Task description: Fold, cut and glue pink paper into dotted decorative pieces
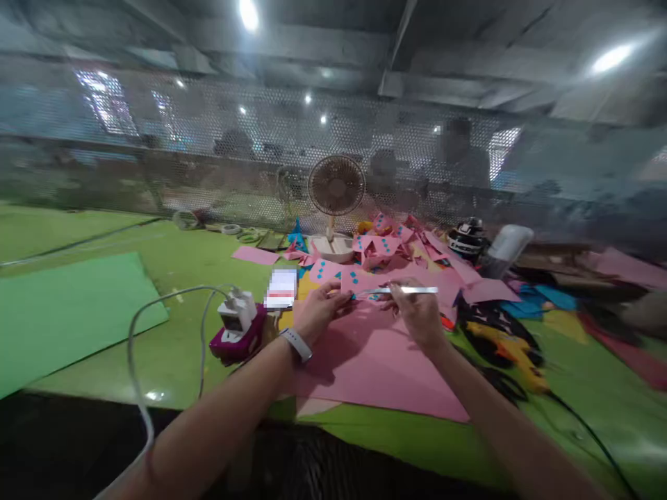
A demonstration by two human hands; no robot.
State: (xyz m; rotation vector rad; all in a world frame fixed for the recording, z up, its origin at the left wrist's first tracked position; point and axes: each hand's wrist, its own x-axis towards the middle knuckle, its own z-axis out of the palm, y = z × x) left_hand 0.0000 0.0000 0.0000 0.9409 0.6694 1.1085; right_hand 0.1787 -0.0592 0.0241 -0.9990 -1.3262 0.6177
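Observation:
My left hand (319, 310), with a white watch on its wrist, pinches the edge of a small pink paper piece (350, 281) marked with blue dots. My right hand (414, 310) is closed round a thin white pen-like tool (411, 290) held level, its tip pointing left at that piece. Both hands hover over a large pink paper sheet (375, 361) lying on the green table (171, 347).
A heap of dotted pink paper pieces (388, 250) and a small desk fan (336, 191) stand behind. A yellow glue gun (508, 347) lies at right, a magenta power strip with white plugs (238, 330) at left, a green sheet (67, 312) far left. A mesh screen (208, 153) runs behind.

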